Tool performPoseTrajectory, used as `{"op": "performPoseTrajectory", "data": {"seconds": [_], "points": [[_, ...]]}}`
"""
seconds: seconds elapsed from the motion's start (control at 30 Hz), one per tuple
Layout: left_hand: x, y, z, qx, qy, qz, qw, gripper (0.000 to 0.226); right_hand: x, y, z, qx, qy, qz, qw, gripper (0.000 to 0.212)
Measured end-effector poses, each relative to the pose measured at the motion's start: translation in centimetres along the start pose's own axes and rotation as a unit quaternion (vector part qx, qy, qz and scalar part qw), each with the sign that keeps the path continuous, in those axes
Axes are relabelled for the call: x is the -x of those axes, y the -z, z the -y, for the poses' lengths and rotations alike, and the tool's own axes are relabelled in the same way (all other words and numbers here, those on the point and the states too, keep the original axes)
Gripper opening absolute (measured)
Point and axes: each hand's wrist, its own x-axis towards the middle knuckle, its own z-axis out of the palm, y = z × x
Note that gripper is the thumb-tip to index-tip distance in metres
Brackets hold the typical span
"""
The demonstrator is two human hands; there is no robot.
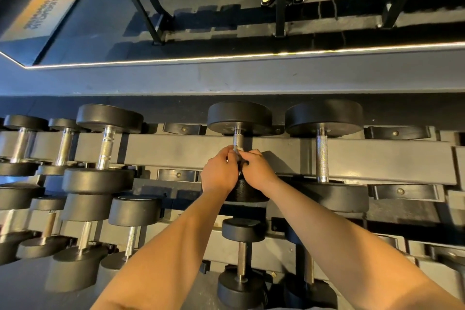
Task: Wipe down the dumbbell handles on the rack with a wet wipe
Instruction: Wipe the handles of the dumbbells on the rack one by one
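L hand (219,173) and R hand (256,168) meet on the handle (237,139) of a dumbbell (240,118) in the top row of the rack (176,148). Fingers of both curl round the handle, close together. A small white bit of wipe (240,150) shows btw the fingertips, against the metal. Next dumbbell (323,118) on the right lies apart.

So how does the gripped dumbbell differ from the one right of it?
The gripped dumbbell's handle is mostly hidden by the left hand and right hand; the right dumbbell's is bare, knurled. The gripped dumbbell's far head looks slightly narrower than the right dumbbell's. Both have black round heads, same rack row.
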Motion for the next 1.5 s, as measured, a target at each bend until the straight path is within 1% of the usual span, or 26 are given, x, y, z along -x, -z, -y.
{"op": "performPoseTrajectory", "data": {"seconds": [0.07, 0.17, 0.27, 0.33, 0.43, 0.5, 0.6, 0.67, 0.73, 0.8, 0.87, 0.97, 1.1, 1.27, 1.33, 1.5], "points": [[0.3, 0.1, 0.1, 0.011, -0.015, 0.014, 1.0, 0.041, 0.5, 0.1, -0.3, 0.024, -0.015, 0.011, 1.0, 0.041], [1.1, 0.4, 0.9, 0.044, -0.036, 0.04, 0.998, 0.04, 1.4, 0.4, -0.4, 0.055, -0.036, 0.035, 0.997, 0.027], [2.4, 0.5, 2.0, 0.066, -0.073, 0.044, 0.994, 0.037, 2.2, 0.7, 0.1, 0.01, -0.038, 0.042, 0.998, 0.026], [3.0, 0.7, 2.3, 0.099, -0.079, 0.053, 0.991, 0.034, 2.7, 0.5, 0.5, -0.03, -0.019, 0.017, 0.999, 0.029], [2.3, 1.2, 2.3, 0.145, -0.065, 0.08, 0.984, 0.034, 3.0, -0.2, 0.9, -0.108, 0.008, -0.044, 0.993, 0.032], [1.1, 1.3, 2.4, 0.171, -0.058, 0.088, 0.98, 0.03, 2.7, -0.6, 1.0, -0.124, 0.019, -0.063, 0.99, 0.032], [-0.5, 1.0, 2.3, 0.193, -0.021, 0.063, 0.979, 0.026, 1.9, -0.8, 1.3, -0.121, 0.029, -0.072, 0.99, 0.034], [-1.7, 0.7, 2.1, 0.207, 0.011, 0.034, 0.978, 0.02, 1.5, -1.0, 1.3, -0.152, 0.028, -0.079, 0.985, 0.041], [-3.0, 0.3, 2.1, 0.235, 0.045, 0.008, 0.971, 0.017, 1.0, -1.4, 1.1, -0.146, 0.012, -0.127, 0.981, 0.041], [-4.3, 0.3, 2.3, 0.262, 0.061, -0.016, 0.963, 0.018, 0.5, -1.9, 0.9, -0.097, -0.011, -0.181, 0.979, 0.036], [-5.4, 0.4, 2.2, 0.267, 0.042, -0.008, 0.963, 0.017, 0.5, -2.2, 1.0, -0.06, -0.022, -0.215, 0.974, 0.034], [-6.1, 0.3, 0.9, 0.266, 0.012, 0.047, 0.963, 0.019, 0.7, -2.2, 1.2, -0.031, -0.032, -0.25, 0.967, 0.033], [-6.8, -0.3, 0.3, 0.272, 0.022, 0.067, 0.96, 0.018, 0.4, -2.1, 1.2, -0.012, -0.051, -0.237, 0.97, 0.034], [-6.6, -0.4, 1.8, 0.223, 0.03, 0.089, 0.97, 0.015, 0.5, -2.0, 1.3, -0.034, -0.048, -0.234, 0.97, 0.033], [-6.4, -0.4, 2.0, 0.211, 0.026, 0.083, 0.974, 0.015, 0.5, -2.0, 1.4, -0.035, -0.046, -0.231, 0.971, 0.034], [-6.5, -0.3, 0.1, 0.21, -0.009, 0.035, 0.977, 0.019, 0.6, -1.8, 1.3, -0.048, -0.057, -0.222, 0.972, 0.034]]}}
